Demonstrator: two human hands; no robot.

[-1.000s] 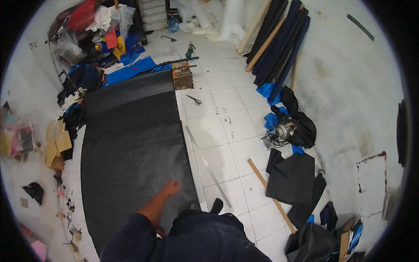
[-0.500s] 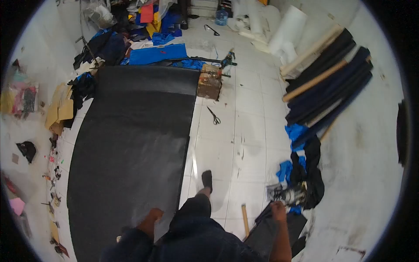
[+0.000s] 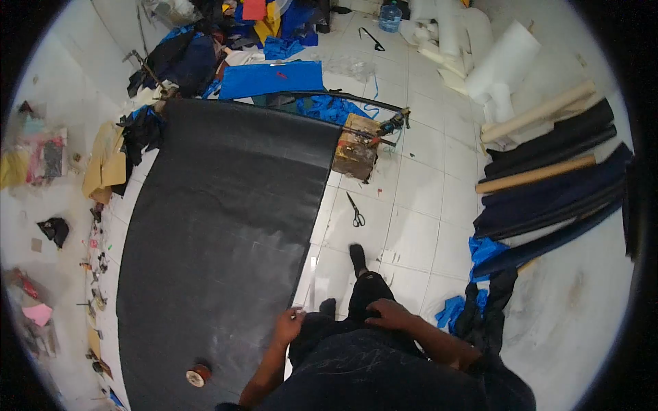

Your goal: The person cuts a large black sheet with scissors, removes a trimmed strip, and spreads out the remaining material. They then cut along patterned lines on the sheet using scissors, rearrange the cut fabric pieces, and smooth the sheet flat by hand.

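A large black sheet [image 3: 226,226] lies across the floor on the left. My left hand [image 3: 289,325] is beside its right edge, near my thigh. The fingers are closed in a pinch; a small pale spot shows at the fingertips, too small to name. My right hand [image 3: 389,315] lies over my dark-clothed upper leg, fingers stretched out and holding nothing visible. On the sheet, left of my left forearm, stands a reddish-brown round spool-like object [image 3: 199,375] with a pale top. Black-handled scissors [image 3: 356,211] rest on the tiles ahead of my foot.
A worn block [image 3: 354,154] with a metal tool on it sits at the sheet's far right corner. Fabric rolls [image 3: 548,198] lean along the right wall. Blue cloth [image 3: 271,80] and heaped fabric [image 3: 185,61] lie beyond the sheet. Small items line the left wall.
My right hand has left the dark material at lower right and come to my leg. My left hand has moved to the sheet's edge. The view has shifted and the spool-like object shows fully.
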